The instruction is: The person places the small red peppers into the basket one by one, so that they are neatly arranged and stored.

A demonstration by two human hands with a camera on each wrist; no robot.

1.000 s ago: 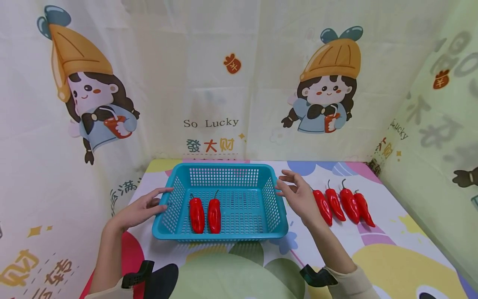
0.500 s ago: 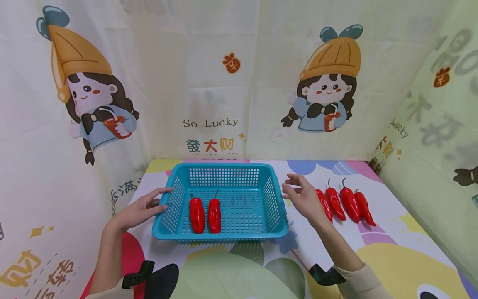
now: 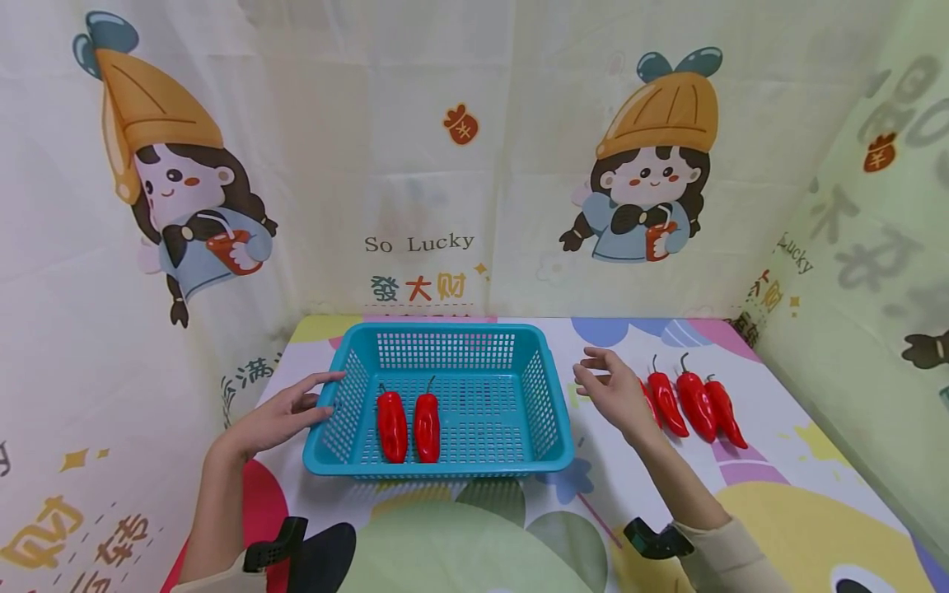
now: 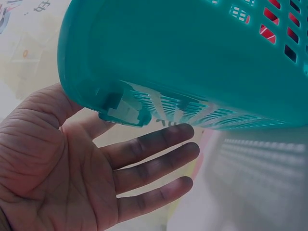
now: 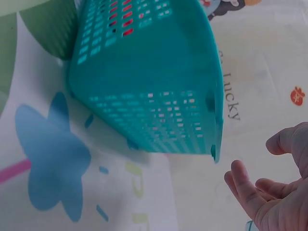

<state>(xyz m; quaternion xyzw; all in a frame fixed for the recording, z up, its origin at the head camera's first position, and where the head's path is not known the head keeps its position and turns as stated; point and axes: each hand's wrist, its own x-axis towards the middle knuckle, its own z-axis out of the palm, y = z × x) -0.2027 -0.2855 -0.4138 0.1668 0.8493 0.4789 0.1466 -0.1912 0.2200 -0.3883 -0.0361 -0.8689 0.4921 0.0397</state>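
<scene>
My left hand (image 3: 278, 417) touches the left rim of the blue plastic basket (image 3: 437, 470) with thumb and a finger. In the left wrist view, three fingers of that hand (image 4: 82, 168) stretch out below the basket's rim (image 4: 79, 62). Two red peppers (image 3: 391, 428) lie side by side in the basket's left half, stems toward the back. My right hand (image 3: 614, 391) hovers to the right of the basket, holding nothing; a gap separates it from the rim in the right wrist view, where the hand (image 5: 279, 192) has loosely bent fingers.
Several more red peppers (image 3: 695, 405) lie in a row on the table to the right, the nearest partly hidden behind my right hand. The table has a colourful patterned cover (image 3: 474, 543). Printed cloth walls (image 3: 534, 165) stand at the back and sides.
My right hand has moved right, away from the basket's right rim, covering more of the nearest loose pepper. The left hand and the basket stay in place.
</scene>
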